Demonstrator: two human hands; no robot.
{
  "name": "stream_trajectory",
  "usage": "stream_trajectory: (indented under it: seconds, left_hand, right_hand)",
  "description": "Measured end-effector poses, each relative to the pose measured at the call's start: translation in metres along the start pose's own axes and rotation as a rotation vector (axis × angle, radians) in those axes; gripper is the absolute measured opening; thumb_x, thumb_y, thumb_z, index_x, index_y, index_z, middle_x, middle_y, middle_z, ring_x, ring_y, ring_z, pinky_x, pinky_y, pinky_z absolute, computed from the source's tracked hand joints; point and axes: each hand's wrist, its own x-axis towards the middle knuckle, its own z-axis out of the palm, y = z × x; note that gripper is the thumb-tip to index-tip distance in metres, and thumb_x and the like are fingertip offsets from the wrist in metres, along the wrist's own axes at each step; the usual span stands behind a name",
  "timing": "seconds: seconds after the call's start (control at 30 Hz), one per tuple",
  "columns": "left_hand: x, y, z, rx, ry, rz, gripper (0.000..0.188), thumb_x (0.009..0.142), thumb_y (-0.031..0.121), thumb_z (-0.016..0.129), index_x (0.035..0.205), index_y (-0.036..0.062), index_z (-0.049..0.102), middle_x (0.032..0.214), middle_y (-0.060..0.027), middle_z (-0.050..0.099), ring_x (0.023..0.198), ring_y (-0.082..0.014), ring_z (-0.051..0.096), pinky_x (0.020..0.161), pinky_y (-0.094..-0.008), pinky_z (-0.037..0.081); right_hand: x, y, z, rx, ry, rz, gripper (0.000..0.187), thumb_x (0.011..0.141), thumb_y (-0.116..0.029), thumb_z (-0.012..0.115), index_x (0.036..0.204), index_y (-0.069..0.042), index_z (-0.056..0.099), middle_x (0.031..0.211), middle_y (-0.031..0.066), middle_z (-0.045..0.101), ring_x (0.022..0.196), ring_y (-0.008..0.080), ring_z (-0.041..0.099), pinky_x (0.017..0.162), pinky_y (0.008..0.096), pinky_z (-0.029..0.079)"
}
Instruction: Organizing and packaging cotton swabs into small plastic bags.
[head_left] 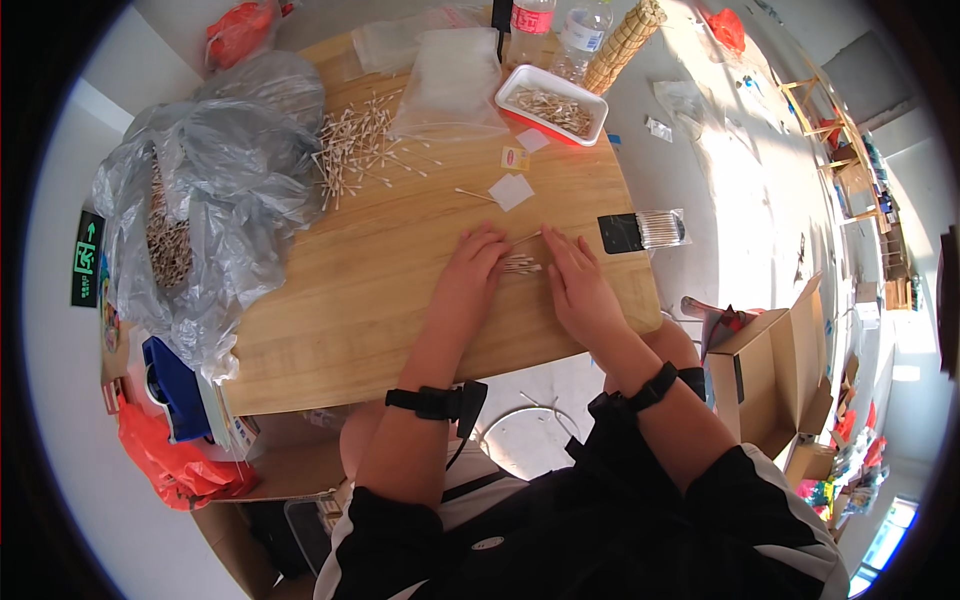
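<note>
Evidently the pale wooden table [350,310] carries most of what is here, its edge curving round toward the person's knees. Both hands rest on it: the left hand [474,262] has its fingers bent and close together, the right hand [577,280] has its fingers fairly straight and side by side. A small bunch of cotton swabs [520,264] lies on the wood between them, and a single swab [526,238] slants across near the fingertips; I cannot tell whether either hand pinches it.

Beyond the hands are white paper squares [512,192] and a small yellow card [515,158]. A loose heap of swabs [355,145] spreads beside a big grey plastic bag [245,150], which holds more. Farther back lie clear plastic bags [450,80], a white tray [601,118] of swabs and two bottles [529,22]. A clear packet of swabs [660,229] with a black end juts past the table's right edge.

Around the table, sunlight falls on the pale floor [710,220]. An open cardboard box [755,375] stands to the right, red plastic [165,465] sits low on the left, and a green-marked sign [86,258] is on the white wall [60,340].
</note>
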Motion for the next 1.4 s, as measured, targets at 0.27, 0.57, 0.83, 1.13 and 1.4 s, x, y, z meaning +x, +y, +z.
stream_trajectory:
  seconds: [0.27, 0.57, 0.83, 1.13, 1.4]
  left_hand:
    - [0.001, 0.004, -0.001, -0.025, -0.004, -0.004, 0.036, 0.086, 0.007, 0.073, 0.121, 0.005, 0.064, 0.125, -0.0132, 0.065, 0.131, -0.0353, 0.054, 0.116, -0.0483, 0.039]
    - [-0.001, -0.003, -0.004, -0.005, -0.021, -0.003, 0.042, 0.083, 0.006, 0.076, 0.123, 0.0062, 0.063, 0.125, -0.0146, 0.065, 0.132, -0.0364, 0.053, 0.115, -0.0486, 0.04]
    - [0.0, -0.003, -0.004, -0.006, -0.015, 0.001, 0.037, 0.083, 0.004, 0.076, 0.118, 0.0054, 0.065, 0.121, -0.0153, 0.065, 0.13, -0.0373, 0.054, 0.115, -0.0495, 0.04]
    - [-0.001, 0.024, 0.008, -0.535, 0.199, -0.332, 0.047, 0.107, 0.036, 0.041, 0.136, 0.0004, 0.053, 0.135, -0.0163, 0.06, 0.132, -0.0289, 0.052, 0.114, -0.041, 0.035]
    - [0.002, 0.018, 0.02, -0.885, 0.313, -0.338, 0.077, 0.107, 0.058, 0.015, 0.145, -0.0034, 0.042, 0.147, -0.0195, 0.049, 0.144, -0.028, 0.036, 0.122, -0.0401, 0.015]
  right_hand:
    - [-0.005, -0.004, 0.004, 0.062, -0.018, -0.015, 0.044, 0.099, -0.005, 0.047, 0.142, 0.0, 0.045, 0.139, 0.0205, 0.056, 0.138, 0.0356, 0.046, 0.119, 0.051, 0.029]
    - [0.005, -0.003, 0.013, -0.042, 0.037, -0.019, 0.041, 0.098, -0.003, 0.046, 0.138, 0.0, 0.049, 0.133, 0.0209, 0.06, 0.134, 0.0383, 0.049, 0.12, 0.0527, 0.027]
    - [0.001, -0.013, 0.013, 0.545, 0.024, 0.209, 0.039, 0.107, -0.008, 0.038, 0.144, -0.002, 0.047, 0.143, 0.0154, 0.056, 0.14, 0.0256, 0.047, 0.122, 0.041, 0.027]
    - [0.016, -0.015, 0.039, 1.237, 0.321, 0.336, 0.049, 0.112, -0.029, 0.031, 0.146, 0.004, 0.043, 0.153, 0.0162, 0.044, 0.146, 0.0266, 0.037, 0.122, 0.0374, 0.026]
    - [0.02, -0.032, 0.056, 1.208, 0.423, 0.332, 0.05, 0.112, -0.031, 0.03, 0.147, 0.003, 0.042, 0.152, 0.0157, 0.046, 0.145, 0.0252, 0.038, 0.121, 0.0364, 0.026]
